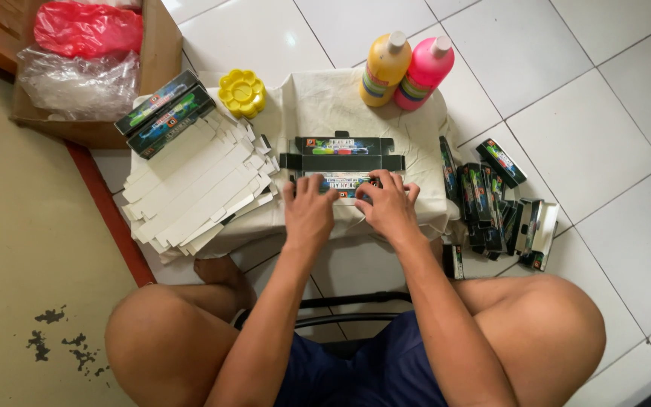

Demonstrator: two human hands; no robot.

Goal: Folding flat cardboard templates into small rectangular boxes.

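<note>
A flat, unfolded black carton (pixel 342 156) with coloured print lies on a low table draped in a white cloth (pixel 325 102). My left hand (pixel 309 211) and my right hand (pixel 389 205) both press on the carton's near edge, fingers bent over its front flap. A fanned stack of white flat cartons (pixel 194 188) lies left of my hands. Two assembled black boxes (pixel 166 113) rest on top of that stack.
A yellow bottle (pixel 384 68) and a pink bottle (pixel 423 73) stand at the table's far side, with a yellow flower-shaped palette (pixel 241 92) further left. Several finished black boxes (pixel 495 207) lie on the tiled floor at right. A cardboard box with plastic bags (pixel 88 56) sits far left.
</note>
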